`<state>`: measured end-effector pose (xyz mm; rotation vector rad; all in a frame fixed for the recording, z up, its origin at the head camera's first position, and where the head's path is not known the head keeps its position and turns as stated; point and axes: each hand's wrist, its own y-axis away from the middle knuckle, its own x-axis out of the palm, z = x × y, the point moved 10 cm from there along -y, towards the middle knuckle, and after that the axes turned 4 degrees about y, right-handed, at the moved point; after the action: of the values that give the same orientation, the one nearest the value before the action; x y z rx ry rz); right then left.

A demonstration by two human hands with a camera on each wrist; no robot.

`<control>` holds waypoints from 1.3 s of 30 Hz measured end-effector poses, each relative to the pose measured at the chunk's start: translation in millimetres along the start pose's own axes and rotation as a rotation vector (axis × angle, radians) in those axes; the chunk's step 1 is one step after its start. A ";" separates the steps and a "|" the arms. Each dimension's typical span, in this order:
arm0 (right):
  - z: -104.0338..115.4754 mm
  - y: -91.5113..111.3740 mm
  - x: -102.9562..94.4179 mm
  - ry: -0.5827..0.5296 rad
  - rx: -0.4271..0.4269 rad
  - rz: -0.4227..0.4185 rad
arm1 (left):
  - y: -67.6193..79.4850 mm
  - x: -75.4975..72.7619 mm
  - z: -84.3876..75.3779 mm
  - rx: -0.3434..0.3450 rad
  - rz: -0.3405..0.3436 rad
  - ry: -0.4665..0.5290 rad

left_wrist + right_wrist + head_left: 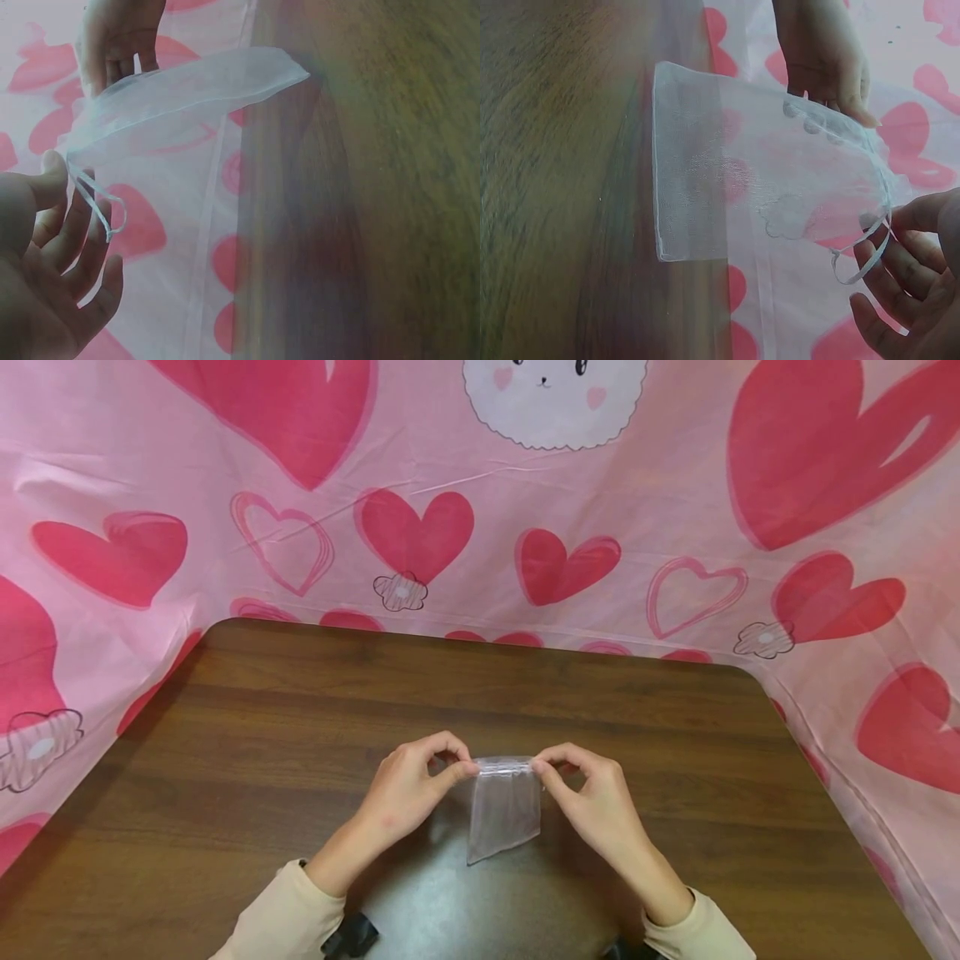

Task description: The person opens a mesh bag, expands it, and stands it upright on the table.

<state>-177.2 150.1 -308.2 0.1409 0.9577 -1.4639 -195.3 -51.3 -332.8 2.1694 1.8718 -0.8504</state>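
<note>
A small sheer white drawstring pouch [504, 814] hangs above the table between both hands. My left hand [408, 785] pinches its upper left corner between thumb and forefinger. At the opposite top corner, my right hand [596, 793] pinches the pouch the same way. In the left wrist view a thin white ribbon loop [116, 217] dangles beside the left fingers. Another ribbon loop [862, 266] hangs by the right fingers in the right wrist view. The pouch looks flat, and the hand on its far side shows through the fabric.
The dark brown wooden table [315, 702] lies under the hands. A pink cloth with red hearts [568, 564] hangs behind it and along both sides. A black strap piece [351, 935] sits at the left sleeve.
</note>
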 end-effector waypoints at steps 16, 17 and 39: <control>9.1 -2.4 -1.7 0.104 -0.118 0.090 | -4.2 1.4 3.1 -0.013 0.114 -0.094; 9.7 -2.7 -1.7 0.117 -0.125 0.095 | -4.6 0.6 2.9 -0.008 0.113 -0.097; 13.0 -0.8 -14.0 0.219 -0.255 0.048 | -3.4 -14.2 7.1 -0.010 0.076 -0.074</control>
<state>-169.5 152.7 -290.9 0.1374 1.3023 -1.2879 -201.6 -66.1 -330.6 2.1573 1.7433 -0.8919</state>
